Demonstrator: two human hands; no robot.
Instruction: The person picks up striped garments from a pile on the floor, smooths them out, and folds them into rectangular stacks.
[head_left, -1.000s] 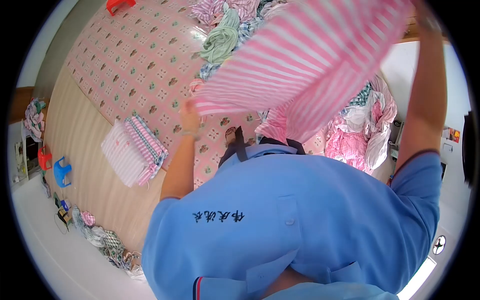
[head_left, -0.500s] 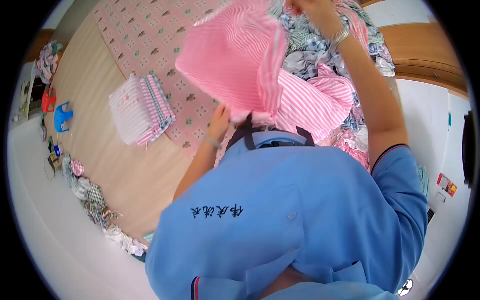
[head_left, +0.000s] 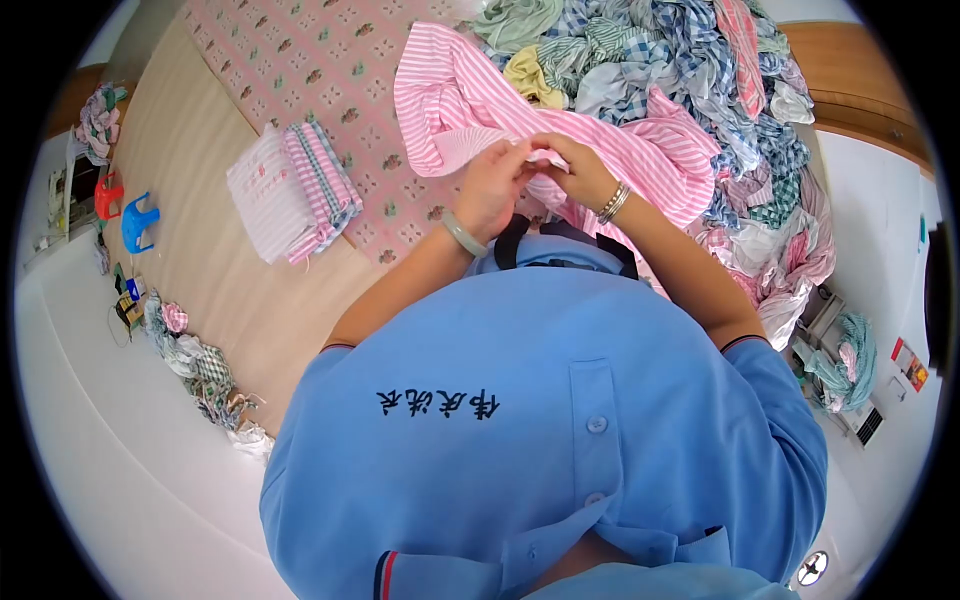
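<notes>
- The right hand [head_left: 583, 178], raised well away from the other half a second ago, is now down beside the left hand [head_left: 488, 195] in front of the waist; their fingertips meet.
- Both hands have thumb and fingers drawn together, pinching a small fold at the edge of the pink-and-white striped cloth [head_left: 590, 145].
- That cloth, spread in the air in both earlier views, now hangs low and slack: one end bends over the patterned pink mat [head_left: 330, 85], the other lies bunched against the heap of mixed laundry [head_left: 625, 85].
- A yellow cloth [head_left: 535, 78], hidden behind the stripes half a second ago, now shows at the heap's near side.
- The folded stack [head_left: 265, 195] keeps its place, lying across the mat's edge and the pale wooden surface [head_left: 190, 150].
- Black characters on the blue shirt [head_left: 450, 320] stand upside down in this view and appear to read 伟庆洗衣.
- A red and yellow poster [head_left: 908, 365] on the wall at the right bears print too small to read.
</notes>
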